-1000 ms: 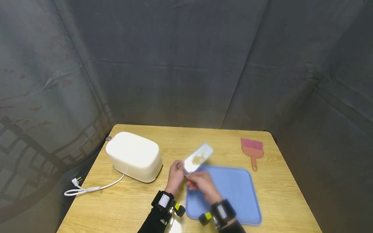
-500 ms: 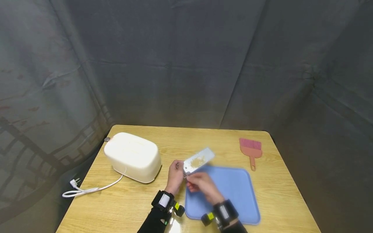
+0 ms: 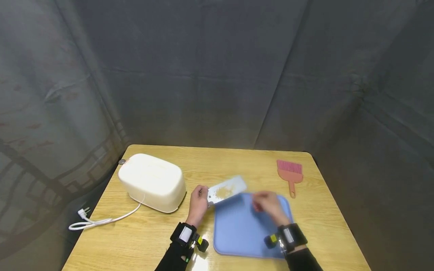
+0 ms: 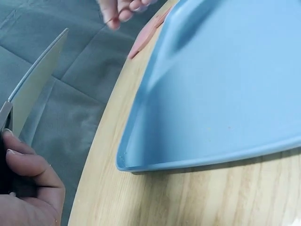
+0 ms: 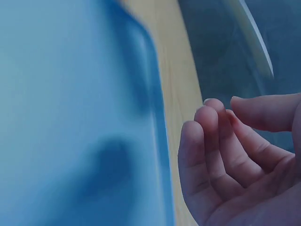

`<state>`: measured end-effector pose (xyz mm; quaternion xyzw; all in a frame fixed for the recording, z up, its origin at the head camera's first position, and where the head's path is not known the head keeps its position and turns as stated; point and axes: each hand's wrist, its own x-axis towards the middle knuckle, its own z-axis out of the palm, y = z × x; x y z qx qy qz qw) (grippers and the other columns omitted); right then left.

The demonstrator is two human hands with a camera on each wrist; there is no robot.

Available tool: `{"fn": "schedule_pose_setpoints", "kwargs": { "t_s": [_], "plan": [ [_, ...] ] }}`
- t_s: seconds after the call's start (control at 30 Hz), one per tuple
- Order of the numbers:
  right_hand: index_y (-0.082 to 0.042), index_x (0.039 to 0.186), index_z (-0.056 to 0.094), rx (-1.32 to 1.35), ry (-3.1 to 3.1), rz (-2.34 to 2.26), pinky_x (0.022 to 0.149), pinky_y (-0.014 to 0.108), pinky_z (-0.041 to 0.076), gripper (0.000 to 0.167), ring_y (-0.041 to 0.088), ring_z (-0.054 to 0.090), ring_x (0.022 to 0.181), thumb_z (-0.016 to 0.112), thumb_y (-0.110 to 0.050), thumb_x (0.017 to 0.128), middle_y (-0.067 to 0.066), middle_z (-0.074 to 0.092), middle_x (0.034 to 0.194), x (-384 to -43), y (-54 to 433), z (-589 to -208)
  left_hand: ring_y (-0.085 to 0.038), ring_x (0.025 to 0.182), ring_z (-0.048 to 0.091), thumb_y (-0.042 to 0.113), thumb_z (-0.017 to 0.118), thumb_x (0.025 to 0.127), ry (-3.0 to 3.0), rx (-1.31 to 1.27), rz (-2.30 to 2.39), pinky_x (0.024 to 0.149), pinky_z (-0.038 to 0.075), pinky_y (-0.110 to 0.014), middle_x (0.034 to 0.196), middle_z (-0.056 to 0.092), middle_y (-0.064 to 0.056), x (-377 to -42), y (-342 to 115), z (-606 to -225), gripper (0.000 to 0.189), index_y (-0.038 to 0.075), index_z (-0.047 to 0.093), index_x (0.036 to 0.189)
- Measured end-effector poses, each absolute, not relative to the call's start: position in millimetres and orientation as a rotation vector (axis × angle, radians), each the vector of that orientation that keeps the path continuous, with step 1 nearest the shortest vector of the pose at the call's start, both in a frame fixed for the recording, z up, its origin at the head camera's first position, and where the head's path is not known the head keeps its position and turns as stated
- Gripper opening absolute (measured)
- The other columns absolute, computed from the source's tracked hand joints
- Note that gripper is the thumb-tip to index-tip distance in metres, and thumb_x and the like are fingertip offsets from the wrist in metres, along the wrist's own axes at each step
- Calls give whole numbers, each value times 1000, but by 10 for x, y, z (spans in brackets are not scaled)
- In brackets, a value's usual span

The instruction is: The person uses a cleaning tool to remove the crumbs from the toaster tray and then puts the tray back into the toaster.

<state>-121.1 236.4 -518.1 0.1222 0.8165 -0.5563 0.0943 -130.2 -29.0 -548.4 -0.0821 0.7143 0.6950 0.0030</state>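
In the head view, my left hand [image 3: 197,204] grips one end of a flat, pale crumb tray [image 3: 234,185] with a patch of tan crumbs [image 3: 222,192] on top. It tilts over the far left edge of a blue tray [image 3: 237,229]. The left wrist view catches the crumb tray [image 4: 40,77] edge-on, beside my thumb and fingers. My right hand [image 3: 269,205], slightly blurred, is above the blue tray's far right part. In the right wrist view its fingers [image 5: 210,150] are loosely bent, thumb close to them, and nothing shows between them.
A white toaster-like appliance [image 3: 152,180] stands at the table's left, its white cord [image 3: 118,217] and plug trailing over the left edge. A pink brush [image 3: 290,174] lies at the right. Grey cloth [image 3: 190,75] hangs behind the wooden table [image 3: 135,248].
My right hand has left the near end of the crumb tray and moved right. My left hand has shifted slightly left with the crumb tray, which lies at a flatter angle.
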Motion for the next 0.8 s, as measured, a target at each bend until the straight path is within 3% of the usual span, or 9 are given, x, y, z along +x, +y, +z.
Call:
{"fn": "schedule_pose_setpoints", "kwargs": {
  "t_s": [0.33, 0.43, 0.7, 0.8],
  "plan": [
    [10, 113, 66, 417, 2841, -1121, 62, 31, 49, 28, 26, 67, 79, 61, -12, 98, 23, 71, 96, -1508, 3214, -5061, -17, 84, 51, 21, 49, 111, 2295, -275, 2154, 76, 46, -32, 87, 50, -4, -1286, -311, -5554, 28, -2, 63, 103],
    [10, 115, 66, 411, 2881, -971, 62, 32, 46, 30, 29, 65, 82, 60, -14, 98, 25, 70, 101, -1599, 3380, -5019, -16, 80, 52, 21, 50, 110, 2303, -269, 2148, 73, 46, -30, 86, 51, -4, -1293, -313, -5549, 28, -2, 63, 102],
    [8, 124, 62, 430, 2887, -642, 66, 39, 43, 35, 31, 59, 80, 55, -16, 99, 19, 66, 94, -1804, 3618, -5079, -14, 71, 49, 24, 49, 111, 2268, -263, 2147, 66, 44, -27, 82, 45, -2, -1253, -314, -5508, 31, -2, 61, 100],
    [8, 118, 65, 359, 2945, -544, 63, 40, 45, 30, 31, 59, 79, 57, -14, 99, 19, 65, 93, -1864, 3677, -5169, -13, 63, 48, 24, 49, 111, 2245, -273, 2148, 61, 44, -26, 79, 44, -1, -1231, -311, -5501, 31, -3, 61, 101]
  ]
}}
